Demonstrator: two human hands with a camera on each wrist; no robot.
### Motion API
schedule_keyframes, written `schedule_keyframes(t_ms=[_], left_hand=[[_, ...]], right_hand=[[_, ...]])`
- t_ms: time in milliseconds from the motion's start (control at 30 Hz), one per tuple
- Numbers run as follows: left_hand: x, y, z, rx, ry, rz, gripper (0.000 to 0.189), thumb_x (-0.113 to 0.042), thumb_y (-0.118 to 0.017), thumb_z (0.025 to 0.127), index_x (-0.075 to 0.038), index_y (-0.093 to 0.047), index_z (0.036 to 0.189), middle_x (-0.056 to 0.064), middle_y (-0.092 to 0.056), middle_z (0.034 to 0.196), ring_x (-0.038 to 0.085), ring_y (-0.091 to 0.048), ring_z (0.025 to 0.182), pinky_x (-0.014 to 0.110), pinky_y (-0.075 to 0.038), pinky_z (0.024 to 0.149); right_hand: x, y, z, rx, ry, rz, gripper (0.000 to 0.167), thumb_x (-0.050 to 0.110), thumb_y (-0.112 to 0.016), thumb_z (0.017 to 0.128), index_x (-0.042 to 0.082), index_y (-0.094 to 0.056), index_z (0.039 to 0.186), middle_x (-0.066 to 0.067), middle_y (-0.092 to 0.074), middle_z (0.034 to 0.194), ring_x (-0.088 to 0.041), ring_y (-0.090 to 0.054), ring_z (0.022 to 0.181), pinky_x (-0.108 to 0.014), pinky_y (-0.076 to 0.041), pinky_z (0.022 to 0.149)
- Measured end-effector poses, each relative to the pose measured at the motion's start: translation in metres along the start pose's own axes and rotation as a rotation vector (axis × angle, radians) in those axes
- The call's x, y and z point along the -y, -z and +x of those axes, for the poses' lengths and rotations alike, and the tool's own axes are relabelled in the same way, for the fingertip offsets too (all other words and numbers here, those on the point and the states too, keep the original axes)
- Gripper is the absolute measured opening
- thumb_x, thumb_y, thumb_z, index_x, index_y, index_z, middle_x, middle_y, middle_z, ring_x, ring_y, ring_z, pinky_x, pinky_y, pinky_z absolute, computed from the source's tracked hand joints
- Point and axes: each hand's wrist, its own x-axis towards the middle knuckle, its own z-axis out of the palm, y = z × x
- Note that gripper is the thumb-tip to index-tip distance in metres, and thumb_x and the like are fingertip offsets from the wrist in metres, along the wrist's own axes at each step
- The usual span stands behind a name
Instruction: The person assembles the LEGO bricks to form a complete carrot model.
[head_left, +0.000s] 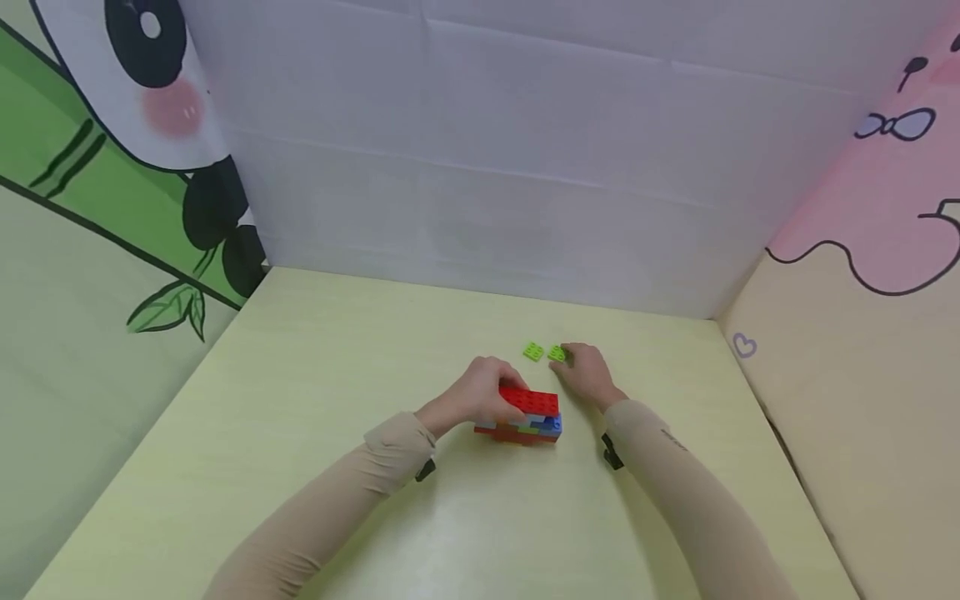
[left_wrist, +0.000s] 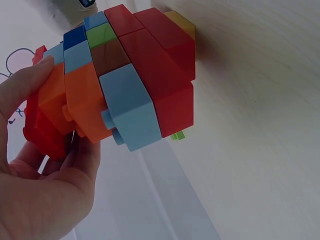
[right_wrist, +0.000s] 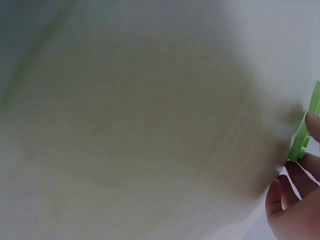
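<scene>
My left hand (head_left: 483, 390) grips the top of a stack of toy building bricks (head_left: 543, 404). In the left wrist view, its thumb lies along one side of the stack (left_wrist: 135, 105) and the other fingers reach round behind. Red plates cap the stack; orange, light blue, blue, green, brown and red bricks sit below, with a little yellow at the base. Further back, my right hand (head_left: 588, 375) pinches a flat lime-green studded brick (head_left: 557, 353) at its edges, close over the table. The right wrist view shows this green brick (right_wrist: 300, 142) between thumb and fingers.
A second flat lime-green brick (head_left: 533, 352) lies just left of the one in my right hand. The pale wooden table (head_left: 337, 350) ends at a white back wall (head_left: 487, 167). Printed cartoon panels flank it at left (head_left: 90, 250) and right (head_left: 862, 233).
</scene>
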Motion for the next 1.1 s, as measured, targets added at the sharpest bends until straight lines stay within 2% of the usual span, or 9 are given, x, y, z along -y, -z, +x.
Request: schedule_keyframes(t_ms=[167,367,433,600,800,1100], left_hand=[[0.001,0.001,0.000,-0.003,-0.014,0.006,0.033,-0.026,-0.084,0.071,-0.017,-0.073,0.101,-0.008,-0.059,0.099,0.014,-0.050,0.096,0.027,-0.047,0.074],[0.002,0.002,0.001,-0.002,-0.012,0.002,0.032,-0.027,-0.084,0.071,-0.018,-0.074,0.100,-0.008,-0.059,0.099,0.014,-0.050,0.096,0.028,-0.047,0.075],[0.002,0.002,0.001,0.003,-0.010,0.002,0.032,-0.027,-0.084,0.071,-0.018,-0.073,0.100,-0.008,-0.059,0.099,0.014,-0.050,0.096,0.028,-0.047,0.075],[0.002,0.001,0.000,0.007,-0.025,0.002,0.032,-0.026,-0.084,0.072,-0.016,-0.073,0.100,-0.007,-0.060,0.097,0.014,-0.052,0.093,0.028,-0.047,0.074],[0.001,0.001,0.001,0.002,-0.033,0.005,0.032,-0.026,-0.084,0.072,-0.016,-0.073,0.100,-0.006,-0.060,0.097,0.014,-0.051,0.093,0.028,-0.047,0.073],[0.000,0.000,0.002,0.000,-0.019,0.005,0.032,-0.026,-0.085,0.072,-0.016,-0.073,0.101,-0.006,-0.059,0.100,0.015,-0.050,0.095,0.029,-0.046,0.075]], right_hand=[[0.002,-0.002,-0.005,-0.028,0.004,0.021,0.043,0.023,-0.067,0.091,-0.001,-0.059,0.125,-0.015,-0.059,0.121,-0.032,-0.052,0.112,-0.046,-0.038,0.099],[0.012,0.010,-0.020,-0.034,-0.007,0.109,0.042,0.020,-0.066,0.091,0.001,-0.057,0.127,-0.016,-0.058,0.125,-0.033,-0.052,0.116,-0.047,-0.040,0.097],[0.016,0.016,-0.027,-0.037,0.017,0.116,0.041,0.019,-0.066,0.090,0.002,-0.058,0.127,-0.016,-0.059,0.124,-0.033,-0.056,0.111,-0.046,-0.043,0.093],[0.026,0.025,-0.045,-0.035,0.138,0.128,0.041,0.019,-0.069,0.089,0.002,-0.061,0.125,-0.013,-0.062,0.119,-0.029,-0.061,0.100,-0.038,-0.051,0.080],[0.036,0.035,-0.065,-0.037,0.264,0.217,0.039,0.011,-0.070,0.087,-0.001,-0.061,0.124,-0.014,-0.061,0.120,-0.027,-0.062,0.101,-0.035,-0.052,0.078],[0.040,0.049,-0.089,-0.055,0.318,0.251,0.038,0.008,-0.071,0.086,-0.001,-0.062,0.122,-0.011,-0.062,0.118,-0.023,-0.062,0.100,-0.030,-0.052,0.077]])
